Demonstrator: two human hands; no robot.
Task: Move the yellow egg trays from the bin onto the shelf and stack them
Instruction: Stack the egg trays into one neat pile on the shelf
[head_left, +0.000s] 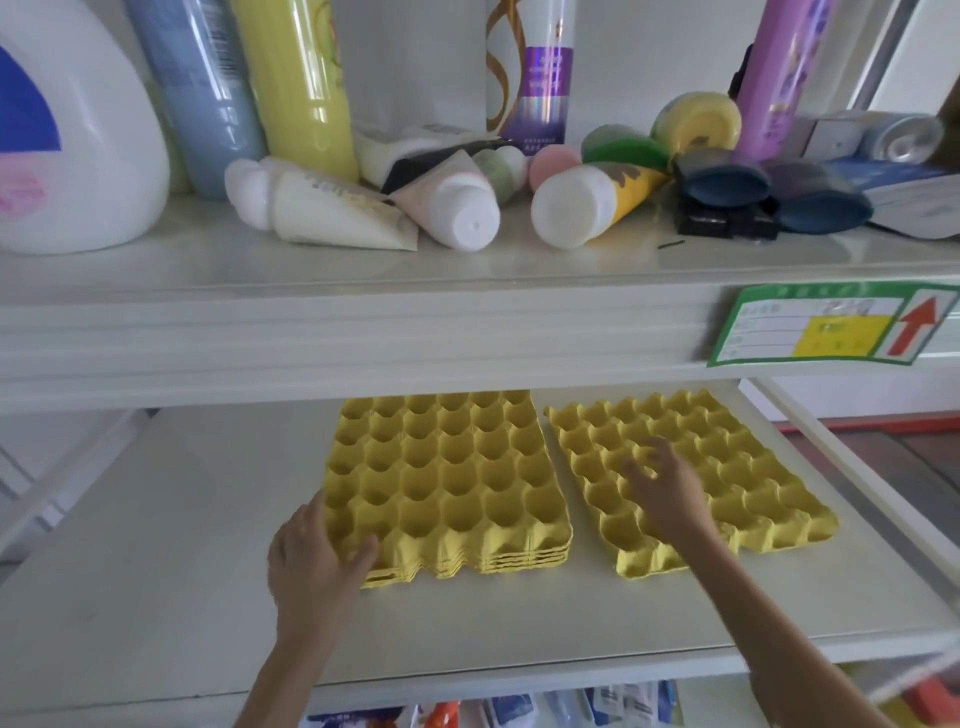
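Two lots of yellow trays lie side by side on the shelf (156, 519), both toward its front edge and right of its middle, a narrow gap between them. The stack (447, 478) of several nested trays sits on the left; the single tray (727, 467) sits just beside it on the right, skewed a little, its long axis running from the front edge back and slightly leftward. The bin is out of sight.

The left hand (311, 556) is closed on the stack's front-left corner, thumb on top and fingers round the edge, seemingly steadying it. The right hand (665, 488) rests on the middle of the single tray, fingers spread and loosely curled, pressing or just above it; I cannot tell if it grips anything.

The single tray looks due to go onto the stack next. The stack lies to the left of the right hand, which is the nearer one, so the tray must lift, straighten and cross the gap leftward
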